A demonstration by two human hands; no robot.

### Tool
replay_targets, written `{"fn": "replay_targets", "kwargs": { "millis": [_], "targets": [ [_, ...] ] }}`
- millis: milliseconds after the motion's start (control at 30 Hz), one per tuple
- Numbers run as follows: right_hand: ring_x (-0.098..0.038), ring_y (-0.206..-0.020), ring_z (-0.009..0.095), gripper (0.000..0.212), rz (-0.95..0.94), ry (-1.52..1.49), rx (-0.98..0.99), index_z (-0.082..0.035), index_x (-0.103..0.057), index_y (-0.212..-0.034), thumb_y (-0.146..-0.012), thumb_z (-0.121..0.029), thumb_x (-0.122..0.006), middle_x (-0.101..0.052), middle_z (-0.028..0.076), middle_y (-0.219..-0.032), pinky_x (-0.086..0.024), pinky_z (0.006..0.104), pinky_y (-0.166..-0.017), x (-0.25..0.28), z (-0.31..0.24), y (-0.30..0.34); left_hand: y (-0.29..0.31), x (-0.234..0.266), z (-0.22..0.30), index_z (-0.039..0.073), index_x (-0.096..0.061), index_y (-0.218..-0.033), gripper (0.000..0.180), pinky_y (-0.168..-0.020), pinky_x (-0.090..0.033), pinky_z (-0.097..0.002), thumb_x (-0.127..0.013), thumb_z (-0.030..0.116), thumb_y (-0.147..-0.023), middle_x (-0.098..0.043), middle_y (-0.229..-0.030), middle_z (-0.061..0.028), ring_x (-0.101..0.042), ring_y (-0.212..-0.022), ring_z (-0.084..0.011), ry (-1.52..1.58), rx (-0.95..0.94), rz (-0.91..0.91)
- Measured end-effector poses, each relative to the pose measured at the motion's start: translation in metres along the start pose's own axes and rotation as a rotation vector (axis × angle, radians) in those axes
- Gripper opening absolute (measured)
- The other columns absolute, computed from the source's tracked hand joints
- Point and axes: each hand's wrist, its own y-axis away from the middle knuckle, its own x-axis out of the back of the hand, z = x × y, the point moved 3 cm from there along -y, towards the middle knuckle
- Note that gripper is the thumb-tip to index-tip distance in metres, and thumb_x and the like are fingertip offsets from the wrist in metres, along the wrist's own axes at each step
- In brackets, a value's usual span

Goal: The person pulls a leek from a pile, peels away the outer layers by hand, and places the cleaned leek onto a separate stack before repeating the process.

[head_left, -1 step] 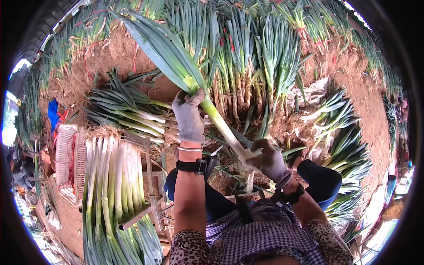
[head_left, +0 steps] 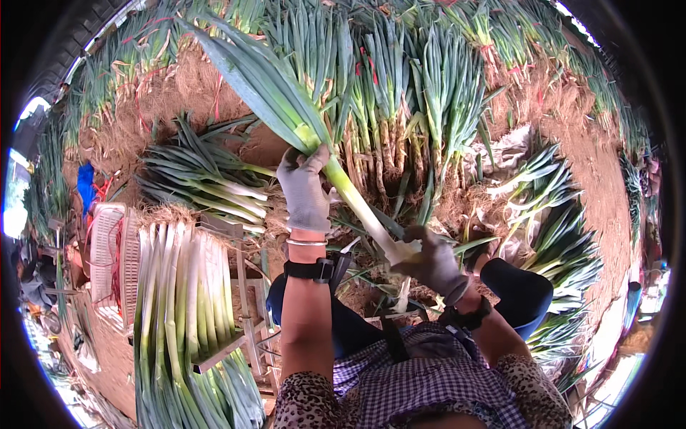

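A long leek (head_left: pixel 355 201) slants across the middle, its green leaves up to the left and its pale root end low on the right. My left hand (head_left: pixel 305 187), in a grey glove, is closed round the stalk just below where the leaves spread. At the root end, my gloved right hand (head_left: pixel 433 262) has its fingers bent round the white base. The tips of those fingers are partly hidden. Trimmed leeks (head_left: pixel 175 286) lie side by side in a metal rack (head_left: pixel 221 350) at my left, roots toward the far side.
Upright bunches of leeks (head_left: pixel 389 93) stand ahead. A loose pile (head_left: pixel 207 175) lies at far left, and more leeks (head_left: pixel 561 250) line the right side. A white plastic basket (head_left: pixel 107 250) sits left of the rack. My bent knee (head_left: pixel 518 293) is beside my right hand.
My right hand has shifted very slightly left and closed more round the root end. The left hand and the leek have hardly moved.
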Motion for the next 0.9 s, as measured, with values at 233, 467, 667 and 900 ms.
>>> {"fn": "replay_targets", "kwargs": {
  "millis": [233,467,667,900],
  "targets": [
    [-0.065,-0.069,0.03,0.042,0.026,0.165,0.143,-0.005,-0.056,-0.102,-0.071,-0.027,-0.073,-0.065,0.014,-0.082,-0.052,0.0378,-0.06,-0.008,0.001,-0.028,0.01,-0.022,-0.003,0.001,-0.058,-0.095,0.023,-0.064,-0.045,-0.022,-0.071,0.006,-0.076,-0.058,-0.078,-0.0011,-0.055,-0.07,-0.0111,-0.021,-0.087,-0.16],
    [-0.064,-0.062,0.028,0.02,-0.151,0.142,0.368,-0.002,-0.06,-0.081,-0.082,-0.021,-0.066,-0.062,0.013,-0.069,-0.048,0.0361,-0.051,-0.008,-0.016,-0.055,0.004,-0.025,-0.047,-0.003,-0.06,-0.081,0.008,-0.048,-0.044,-0.0252,-0.065,0.002,-0.077,-0.055,-0.062,-0.0032,-0.049,-0.049,-0.011,-0.037,0.157,-0.169],
    [-0.06,-0.067,0.037,0.017,-0.002,0.226,0.126,-0.003,-0.057,-0.079,-0.084,-0.019,-0.06,-0.059,0.018,-0.07,-0.048,0.0421,-0.055,0.02,-0.028,0.016,-0.006,-0.022,-0.058,-0.004,-0.061,-0.077,0.008,-0.046,-0.043,-0.0256,-0.061,0.003,-0.076,-0.054,-0.059,-0.0041,-0.049,-0.046,-0.0126,-0.078,0.273,-0.099],
    [-0.059,-0.065,0.036,0.015,-0.063,0.229,0.009,-0.003,-0.058,-0.078,-0.081,-0.016,-0.062,-0.058,0.017,-0.069,-0.046,0.0431,-0.057,0.039,-0.042,0.065,-0.03,0.001,-0.053,-0.004,-0.059,-0.078,0.007,-0.042,-0.044,-0.0297,-0.06,0.002,-0.075,-0.053,-0.06,-0.0052,-0.05,-0.046,-0.0173,0.002,0.469,0.159]
  ]
}}
